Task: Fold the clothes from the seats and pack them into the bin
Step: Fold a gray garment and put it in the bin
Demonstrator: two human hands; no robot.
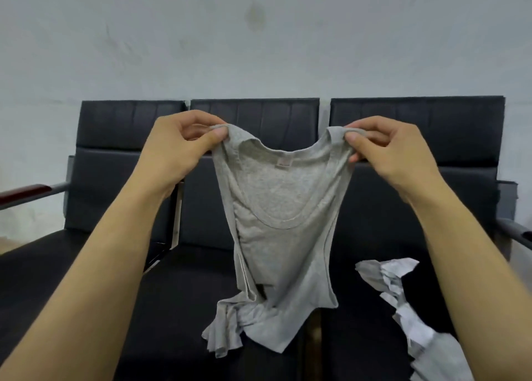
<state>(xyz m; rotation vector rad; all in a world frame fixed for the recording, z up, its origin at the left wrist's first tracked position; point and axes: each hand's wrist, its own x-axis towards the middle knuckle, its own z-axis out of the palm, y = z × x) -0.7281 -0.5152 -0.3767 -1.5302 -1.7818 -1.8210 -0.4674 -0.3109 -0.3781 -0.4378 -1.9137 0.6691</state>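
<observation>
Grey cotton-knit tank top, one item: held up over the middle seat of a row of three black padded seats, neck label facing me, hem bunched and trailing on the cushion near the front edge

Left hand: thumb and fingers pinching the left shoulder strap
Right hand: thumb and fingers pinching the right shoulder strap; both hands level, strap tops pulled apart so the neckline sags between them

Handling, my estimate: light, limp, stretchy; no stiffness, so it hangs wherever I hold it and will crease if dropped in a heap. Not slippery, not fragile. Shoulder straps are the right hold for shaking it flat; side seams near the armholes would serve next for the lengthwise fold

Second garment, pale grey and white, ruffled: lying crumpled on the right seat, near right, not yet folded

Wooden armrest: far left

Bin: not in view
</observation>
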